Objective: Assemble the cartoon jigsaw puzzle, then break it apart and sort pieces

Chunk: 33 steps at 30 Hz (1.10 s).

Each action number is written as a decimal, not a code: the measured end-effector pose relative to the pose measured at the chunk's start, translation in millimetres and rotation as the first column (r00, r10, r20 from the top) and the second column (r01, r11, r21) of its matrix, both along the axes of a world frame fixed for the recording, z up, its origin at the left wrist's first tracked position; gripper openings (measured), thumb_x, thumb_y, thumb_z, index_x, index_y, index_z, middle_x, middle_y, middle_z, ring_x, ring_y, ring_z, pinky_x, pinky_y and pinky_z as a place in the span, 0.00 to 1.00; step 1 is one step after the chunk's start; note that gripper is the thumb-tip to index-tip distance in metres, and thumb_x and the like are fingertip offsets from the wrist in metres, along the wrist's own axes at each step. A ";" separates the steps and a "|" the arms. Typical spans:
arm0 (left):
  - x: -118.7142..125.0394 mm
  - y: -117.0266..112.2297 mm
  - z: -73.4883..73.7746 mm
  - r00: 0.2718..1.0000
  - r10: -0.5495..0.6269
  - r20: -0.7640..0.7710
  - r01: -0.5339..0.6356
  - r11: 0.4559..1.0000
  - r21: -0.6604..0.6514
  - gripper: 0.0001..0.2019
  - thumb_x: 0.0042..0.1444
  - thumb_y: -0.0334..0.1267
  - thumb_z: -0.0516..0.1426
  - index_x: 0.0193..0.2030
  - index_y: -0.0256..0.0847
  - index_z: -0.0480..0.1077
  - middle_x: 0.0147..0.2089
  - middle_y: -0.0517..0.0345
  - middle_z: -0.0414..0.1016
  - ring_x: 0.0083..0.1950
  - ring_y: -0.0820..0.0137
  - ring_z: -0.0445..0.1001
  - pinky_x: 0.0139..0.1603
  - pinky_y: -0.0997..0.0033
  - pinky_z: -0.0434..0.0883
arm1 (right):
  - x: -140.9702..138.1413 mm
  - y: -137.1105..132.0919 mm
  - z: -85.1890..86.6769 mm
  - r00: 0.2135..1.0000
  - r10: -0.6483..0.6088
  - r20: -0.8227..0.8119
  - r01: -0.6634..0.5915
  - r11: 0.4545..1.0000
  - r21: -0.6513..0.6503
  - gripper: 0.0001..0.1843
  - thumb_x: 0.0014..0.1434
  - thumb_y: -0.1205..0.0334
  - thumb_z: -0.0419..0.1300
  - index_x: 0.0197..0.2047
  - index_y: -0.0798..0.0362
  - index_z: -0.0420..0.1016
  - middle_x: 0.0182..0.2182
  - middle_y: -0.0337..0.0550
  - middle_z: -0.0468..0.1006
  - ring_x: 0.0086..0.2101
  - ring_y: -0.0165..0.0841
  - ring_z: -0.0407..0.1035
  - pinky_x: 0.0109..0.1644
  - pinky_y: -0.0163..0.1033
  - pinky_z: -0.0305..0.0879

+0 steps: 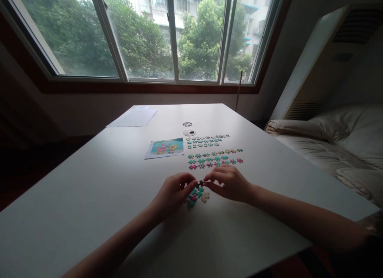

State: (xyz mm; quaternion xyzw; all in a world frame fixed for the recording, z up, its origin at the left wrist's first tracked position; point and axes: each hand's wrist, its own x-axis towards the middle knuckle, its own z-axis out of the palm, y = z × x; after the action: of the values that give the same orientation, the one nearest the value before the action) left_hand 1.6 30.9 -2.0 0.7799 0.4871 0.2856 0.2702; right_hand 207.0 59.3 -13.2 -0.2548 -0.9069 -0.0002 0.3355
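Between my two hands, just above a small pile of jigsaw pieces, is a dark-looking puzzle piece. My left hand pinches its left side with thumb and forefinger. On the other side, the fingertips of my right hand are closed on its right edge. The pile holds teal, pink and red pieces, with one pale piece lying at its right. Beyond my hands, several rows of puzzle pieces lie spread out. Left of them rests a colourful cartoon picture sheet.
The white table reaches toward a window. Two round objects lie behind the rows. White paper sits at the far left corner. A pale sofa and a tall floor-standing unit stand at the right.
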 end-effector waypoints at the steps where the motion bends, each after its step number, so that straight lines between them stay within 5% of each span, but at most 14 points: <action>1: 0.3 -0.3 0.4 1.000 -0.003 -0.004 0.003 1.000 -0.003 0.12 0.55 0.41 0.50 0.29 0.37 0.70 0.24 0.61 0.69 0.25 0.75 0.62 0.26 0.77 0.60 | -0.1 -0.4 0.0 1.000 0.007 0.009 -0.007 1.000 0.012 0.07 0.57 0.59 0.55 0.34 0.51 0.72 0.26 0.37 0.75 0.25 0.25 0.66 0.31 0.33 0.57; 17: -6.0 -0.3 1.6 0.999 -0.052 0.017 0.052 0.999 0.009 0.13 0.57 0.42 0.49 0.32 0.38 0.71 0.25 0.61 0.70 0.24 0.76 0.62 0.25 0.78 0.61 | 7.3 4.4 8.0 1.000 -0.002 0.015 0.000 0.991 0.131 0.06 0.57 0.62 0.54 0.33 0.51 0.72 0.27 0.37 0.76 0.27 0.25 0.68 0.33 0.33 0.58; 23: -25.2 4.3 7.0 0.980 -0.119 -0.158 0.140 0.982 0.123 0.10 0.57 0.37 0.50 0.33 0.38 0.71 0.29 0.58 0.71 0.27 0.75 0.65 0.29 0.77 0.62 | 27.5 23.7 15.2 0.981 -0.124 -0.152 0.153 0.969 0.195 0.04 0.55 0.63 0.57 0.31 0.53 0.72 0.24 0.37 0.76 0.21 0.23 0.63 0.31 0.33 0.58; 33: -31.0 -0.4 12.0 0.846 -0.267 -0.462 0.326 0.944 0.052 0.08 0.52 0.44 0.56 0.34 0.42 0.68 0.35 0.58 0.69 0.33 0.70 0.67 0.32 0.74 0.63 | 42.7 39.5 13.4 0.972 -0.180 -0.152 0.209 0.957 0.202 0.05 0.55 0.62 0.57 0.32 0.53 0.73 0.23 0.36 0.76 0.21 0.23 0.64 0.31 0.32 0.59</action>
State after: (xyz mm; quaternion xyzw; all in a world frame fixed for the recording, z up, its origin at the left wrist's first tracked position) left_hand -29.4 30.5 10.0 0.9062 0.3901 0.0833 0.1405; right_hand 249.8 98.9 0.2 -0.3043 -0.8478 -0.1151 0.4187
